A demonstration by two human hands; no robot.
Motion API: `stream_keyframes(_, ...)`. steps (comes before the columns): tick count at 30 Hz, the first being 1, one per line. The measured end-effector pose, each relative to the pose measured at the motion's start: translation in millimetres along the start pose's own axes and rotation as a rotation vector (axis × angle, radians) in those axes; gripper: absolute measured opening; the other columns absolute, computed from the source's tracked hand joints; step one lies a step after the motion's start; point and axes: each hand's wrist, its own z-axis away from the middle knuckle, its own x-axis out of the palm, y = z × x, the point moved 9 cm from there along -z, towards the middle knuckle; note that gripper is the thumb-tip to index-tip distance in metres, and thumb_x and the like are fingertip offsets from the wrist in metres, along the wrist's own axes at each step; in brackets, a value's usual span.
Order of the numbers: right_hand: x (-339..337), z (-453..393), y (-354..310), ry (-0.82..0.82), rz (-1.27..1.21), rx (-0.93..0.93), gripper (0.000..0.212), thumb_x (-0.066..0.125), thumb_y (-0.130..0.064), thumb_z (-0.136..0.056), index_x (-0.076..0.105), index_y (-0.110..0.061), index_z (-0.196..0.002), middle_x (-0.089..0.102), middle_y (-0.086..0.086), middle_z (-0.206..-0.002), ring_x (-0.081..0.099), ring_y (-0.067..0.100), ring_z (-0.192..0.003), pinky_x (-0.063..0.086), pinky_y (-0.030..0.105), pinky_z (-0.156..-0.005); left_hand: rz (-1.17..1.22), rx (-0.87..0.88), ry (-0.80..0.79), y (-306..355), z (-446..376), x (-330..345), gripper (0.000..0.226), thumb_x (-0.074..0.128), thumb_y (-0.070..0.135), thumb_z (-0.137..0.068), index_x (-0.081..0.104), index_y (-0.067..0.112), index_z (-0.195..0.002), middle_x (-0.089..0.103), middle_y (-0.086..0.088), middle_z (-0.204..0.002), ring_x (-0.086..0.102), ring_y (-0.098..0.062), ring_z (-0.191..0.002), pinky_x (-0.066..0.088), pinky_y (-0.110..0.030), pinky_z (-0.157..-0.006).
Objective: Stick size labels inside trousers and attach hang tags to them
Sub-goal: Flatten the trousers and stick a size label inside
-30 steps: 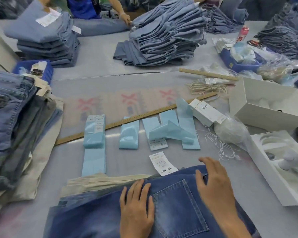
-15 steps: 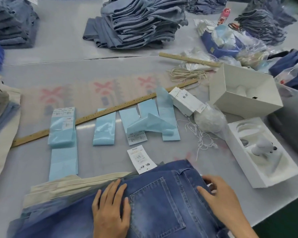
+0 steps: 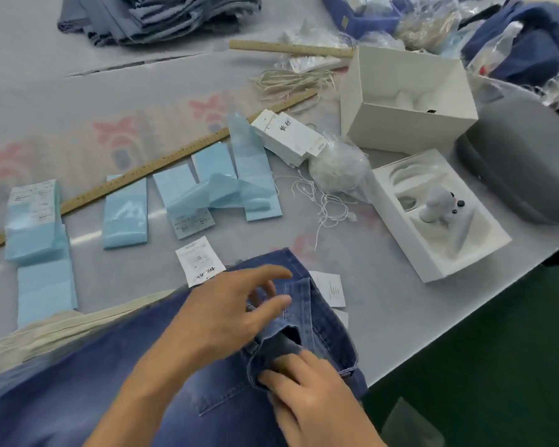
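Two hands are parked on the dark blue jeans at the near edge of the table, right around the waistband. On the right hand, the fingertips are curled round the folded-up waistband edge, so the denim is being gripped and lifted a bit there. The left hand is held just above the waistband with its fingers spread and only loosely bent; nothing looks to be held, though it's blurry, so a light touch on the fabric can't be ruled out. One white hang tag is poking out from under the jeans on the right side, and another printed tag is lying flat on the table, touching the far edge of the denim. Further out, a row of pale blue label sheets is laid beside a long wooden ruler, with a stack of white hang tags and some loose white strings near it. A few cream trousers are stacked under the jeans on the left.
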Motion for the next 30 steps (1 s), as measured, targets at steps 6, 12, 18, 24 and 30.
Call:
stream_keyframes(6,-18,7,73,0.005,-0.101,0.346,0.014,0.06,-0.027,-0.098,0.068,-0.034,-0.108,0.062,-0.017,-0.103,0.059,0.008,-0.093,0.051,0.025,-0.077,-0.765,-0.061,-0.235,3,2,51,0.054,0.038,0.08,-0.088,0.055,0.035,-0.114,0.055,0.009,-0.112,0.053,-0.019,-0.111,0.037,-0.039,-0.081)
stream_keyframes(12,-2,16,105,-0.16,-0.338,0.505,0.012,0.069,-0.046,-0.092,0.069,-0.036,-0.098,0.067,-0.023,-0.086,0.061,-0.004,-0.084,0.051,0.017,-0.073,-0.577,0.013,0.026,8,23,40,0.043,0.048,0.065,-0.092,0.053,0.028,-0.071,0.056,0.012,-0.08,0.055,-0.013,-0.084,0.04,-0.032,-0.058)
stream_keyframes(18,-17,23,77,-0.232,-0.488,0.26,0.011,0.065,-0.043,-0.093,0.072,-0.038,-0.101,0.067,-0.029,-0.106,0.061,0.0,-0.106,0.046,0.018,-0.093,-0.071,-0.209,0.204,-31,59,15,0.056,0.053,0.066,-0.086,0.056,0.016,-0.062,0.053,0.004,-0.068,0.053,-0.016,-0.064,0.045,-0.041,-0.059)
stream_keyframes(24,-32,44,64,-0.332,-0.342,0.104,0.037,0.062,-0.066,-0.081,0.059,-0.048,-0.113,0.051,-0.04,-0.127,0.043,-0.012,-0.125,0.023,0.013,-0.107,0.026,-0.337,0.264,-39,70,3,0.043,0.066,0.045,-0.088,0.061,0.012,-0.061,0.057,0.004,-0.061,0.057,-0.019,-0.063,0.05,-0.046,-0.065)
stream_keyframes(30,-33,52,60,-0.141,-0.345,0.065,0.024,0.083,-0.007,-0.082,0.069,-0.025,-0.09,0.055,-0.023,-0.113,0.059,0.005,-0.105,0.048,0.015,-0.08,-0.419,0.185,-0.097,31,50,38,0.034,0.072,0.01,-0.084,0.068,0.036,-0.106,0.068,0.018,-0.115,0.066,-0.016,-0.105,0.052,-0.043,-0.094)
